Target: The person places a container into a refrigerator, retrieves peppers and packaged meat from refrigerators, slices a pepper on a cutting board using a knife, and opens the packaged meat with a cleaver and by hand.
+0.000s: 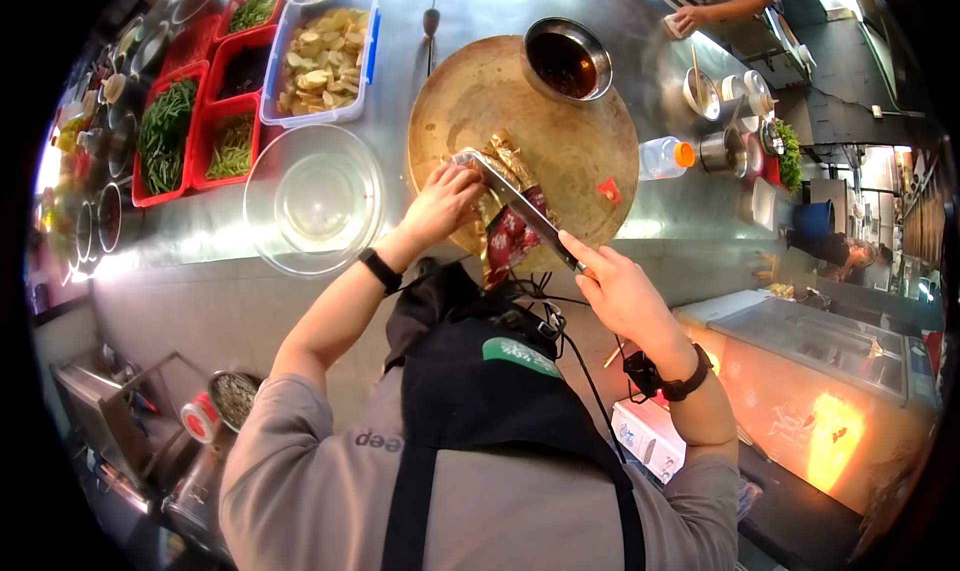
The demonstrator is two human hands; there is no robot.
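A large knife (pixel 524 209) lies slantwise across a gold and dark red foil packet (pixel 510 236) on the round wooden chopping board (pixel 450 91). My right hand (pixel 622 289) is closed around the knife's handle, forefinger stretched along its top. On the packet's left side my left hand (pixel 446 203) is closed, its curled fingers gripping the packet close to the blade's far end. Just what lies under those fingertips is partly hidden. A metal bowl of dark sauce (pixel 566 61) stands at the board's back right. A small red scrap (pixel 609 190) lies right of the packet.
Left of the board are a clear round bowl (pixel 314 199), a plastic tub of sliced potatoes (pixel 270 96) and red vegetable trays (pixel 163 197). An orange-capped bottle (pixel 664 158) lies to the right. Another person's hand (pixel 688 21) is at the table's far side.
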